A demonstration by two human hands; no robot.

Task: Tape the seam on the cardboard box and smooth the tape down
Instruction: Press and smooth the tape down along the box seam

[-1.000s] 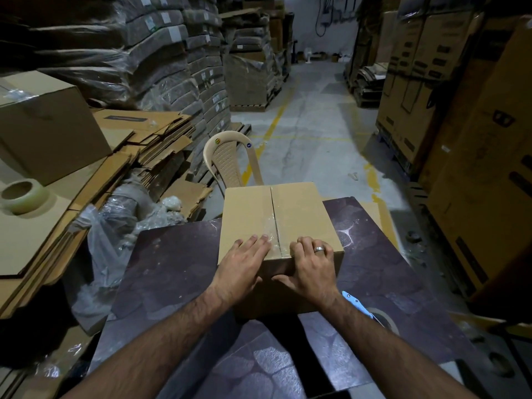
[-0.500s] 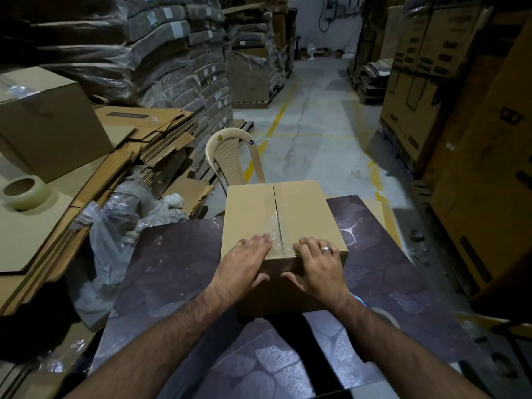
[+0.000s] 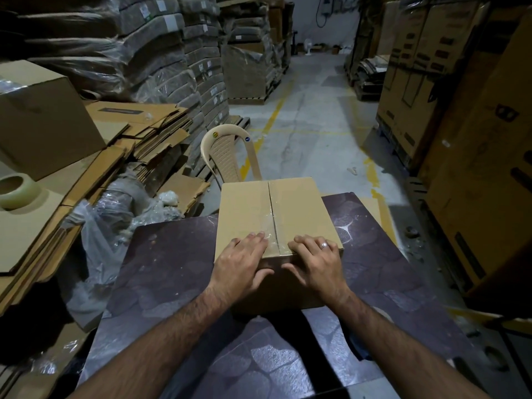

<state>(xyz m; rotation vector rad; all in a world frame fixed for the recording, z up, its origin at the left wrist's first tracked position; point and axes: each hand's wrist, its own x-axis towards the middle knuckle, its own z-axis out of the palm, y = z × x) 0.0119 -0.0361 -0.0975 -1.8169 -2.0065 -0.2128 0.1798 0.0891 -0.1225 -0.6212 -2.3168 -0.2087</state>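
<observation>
A closed cardboard box (image 3: pixel 244 208) stands on a dark patterned table (image 3: pixel 161 272). Clear tape (image 3: pixel 270 226) runs along its centre seam and shines near the front edge. My left hand (image 3: pixel 241 262) lies flat on the box's near left corner, fingers on top beside the tape, thumb on the front face. My right hand (image 3: pixel 316 260), with a ring, presses the near right part the same way. Both hands rest on either side of the seam and hold nothing.
A beige plastic chair (image 3: pixel 227 151) stands just behind the box. Flattened cardboard (image 3: pixel 121 156), a large box (image 3: pixel 43 119) and a tape roll (image 3: pixel 15 190) lie at the left. Crumpled plastic wrap (image 3: pixel 106 226) sits by the table. Tall cartons (image 3: pixel 475 139) line the right aisle.
The view has shifted slightly and the box sits a little farther from me. Both hands have stayed pressed on the box's near edge, either side of the seam.
</observation>
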